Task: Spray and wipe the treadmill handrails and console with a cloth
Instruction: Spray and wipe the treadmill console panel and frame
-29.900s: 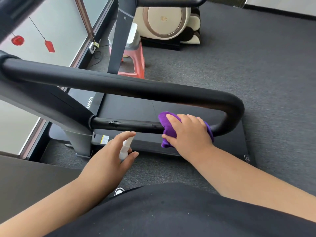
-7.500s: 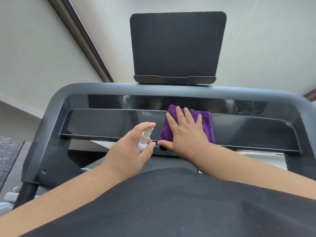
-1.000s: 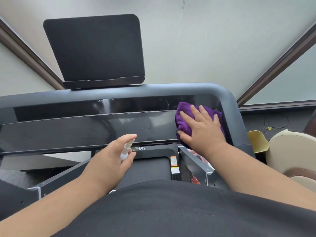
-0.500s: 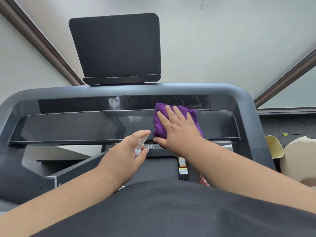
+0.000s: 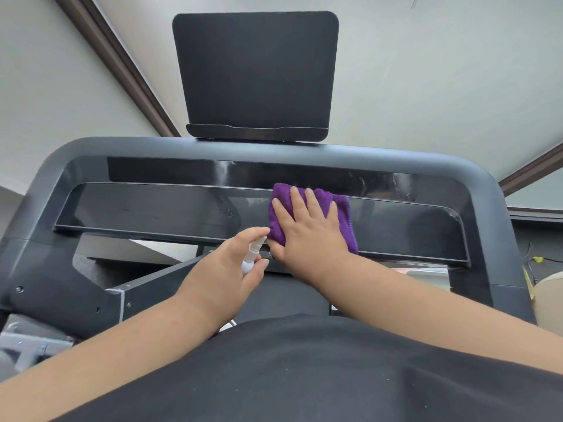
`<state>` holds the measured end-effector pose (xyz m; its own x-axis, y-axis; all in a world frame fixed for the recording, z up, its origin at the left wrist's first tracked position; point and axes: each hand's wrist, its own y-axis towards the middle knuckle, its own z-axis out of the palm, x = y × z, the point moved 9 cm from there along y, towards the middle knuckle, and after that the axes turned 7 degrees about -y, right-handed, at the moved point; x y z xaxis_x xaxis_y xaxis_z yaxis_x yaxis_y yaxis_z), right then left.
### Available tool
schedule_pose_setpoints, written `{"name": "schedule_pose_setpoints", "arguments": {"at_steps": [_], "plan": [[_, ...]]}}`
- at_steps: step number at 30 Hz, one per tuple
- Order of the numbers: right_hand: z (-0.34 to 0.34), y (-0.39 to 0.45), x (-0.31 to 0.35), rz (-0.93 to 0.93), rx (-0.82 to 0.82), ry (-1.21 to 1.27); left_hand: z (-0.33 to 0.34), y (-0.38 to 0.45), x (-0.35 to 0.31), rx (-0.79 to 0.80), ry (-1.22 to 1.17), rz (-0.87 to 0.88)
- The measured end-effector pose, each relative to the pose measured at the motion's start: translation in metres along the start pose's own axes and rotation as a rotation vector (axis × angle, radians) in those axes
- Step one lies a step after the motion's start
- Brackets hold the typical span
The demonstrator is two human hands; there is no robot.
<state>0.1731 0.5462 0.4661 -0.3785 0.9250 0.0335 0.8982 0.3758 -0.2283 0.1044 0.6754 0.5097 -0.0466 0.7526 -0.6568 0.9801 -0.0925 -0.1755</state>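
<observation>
The treadmill's dark glossy console (image 5: 158, 210) spans the view, framed by a grey rounded housing (image 5: 91, 147). A purple cloth (image 5: 342, 208) lies flat on the console panel, right of its middle. My right hand (image 5: 307, 229) presses it with straight, spread fingers. My left hand (image 5: 225, 275) holds a small white spray bottle (image 5: 253, 254) just left of the cloth, index finger on top of the nozzle, which points at the console.
A black tablet holder (image 5: 256, 74) stands up behind the console. A pale wall with brown trim (image 5: 122, 71) fills the background. A beige object (image 5: 548, 300) sits at the right edge. My black shirt (image 5: 304, 376) covers the bottom of the view.
My right hand has slid the cloth leftward along the console, from its right end toward the middle. My left hand with the bottle stays close beside it.
</observation>
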Motion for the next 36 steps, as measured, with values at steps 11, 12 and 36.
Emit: {"name": "schedule_pose_setpoints", "arguments": {"at_steps": [11, 12, 36], "plan": [[0.001, -0.011, -0.023, 0.111, 0.007, -0.065, -0.019, 0.003, 0.029, 0.019, -0.084, 0.015], [0.001, -0.009, -0.020, 0.117, 0.019, -0.071, -0.022, 0.003, 0.033, 0.020, -0.093, 0.014], [-0.006, 0.050, 0.120, 0.143, 0.061, -0.111, -0.148, 0.007, 0.183, -0.006, -0.237, 0.109]]}}
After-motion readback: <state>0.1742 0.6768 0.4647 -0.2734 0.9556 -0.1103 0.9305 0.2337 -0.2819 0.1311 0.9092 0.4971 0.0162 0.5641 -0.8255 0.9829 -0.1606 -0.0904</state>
